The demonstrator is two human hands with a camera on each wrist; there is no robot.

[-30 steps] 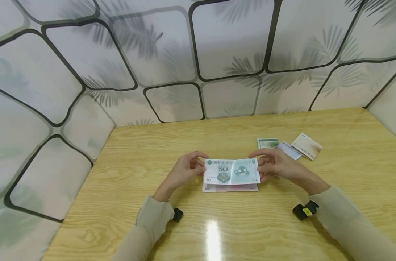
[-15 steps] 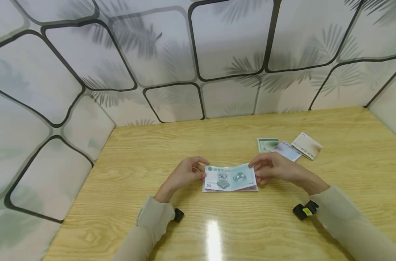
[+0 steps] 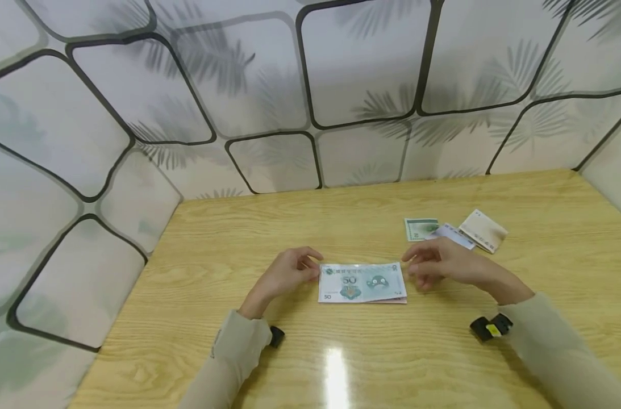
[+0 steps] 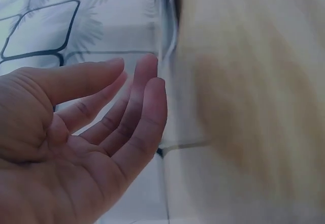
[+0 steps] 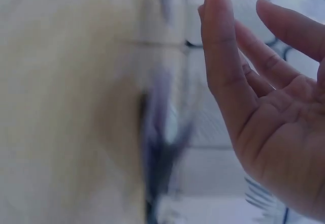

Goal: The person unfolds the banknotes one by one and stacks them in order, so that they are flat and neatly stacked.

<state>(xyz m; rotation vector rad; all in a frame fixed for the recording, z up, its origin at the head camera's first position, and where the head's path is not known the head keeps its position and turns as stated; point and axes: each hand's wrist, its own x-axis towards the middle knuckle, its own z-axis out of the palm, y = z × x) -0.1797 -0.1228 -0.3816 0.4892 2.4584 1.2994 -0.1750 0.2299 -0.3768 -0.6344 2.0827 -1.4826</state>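
A pale green play banknote (image 3: 361,283) marked 50 lies flat in the middle of the table, nearly covering a pink banknote (image 3: 399,300) whose lower edge peeks out at the bottom right. At its left edge is my left hand (image 3: 288,274), fingertips close to the paper; the left wrist view shows its fingers loosely bent and nothing between them. Just off the right edge hovers my right hand (image 3: 445,263), a small gap separating it from the note. In the right wrist view the right fingers (image 5: 218,46) are relaxed and hold nothing.
Behind my right hand, a green note (image 3: 419,228), a purple note (image 3: 450,234) and a folded beige note (image 3: 484,230) lie overlapping. A patterned wall covering (image 3: 361,153) borders the wooden table (image 3: 213,227) at the back and left.
The 50 note has been lowered onto the pink note, and both hands have let go of it. My right hand has moved off to the right; the left stays by the edge.
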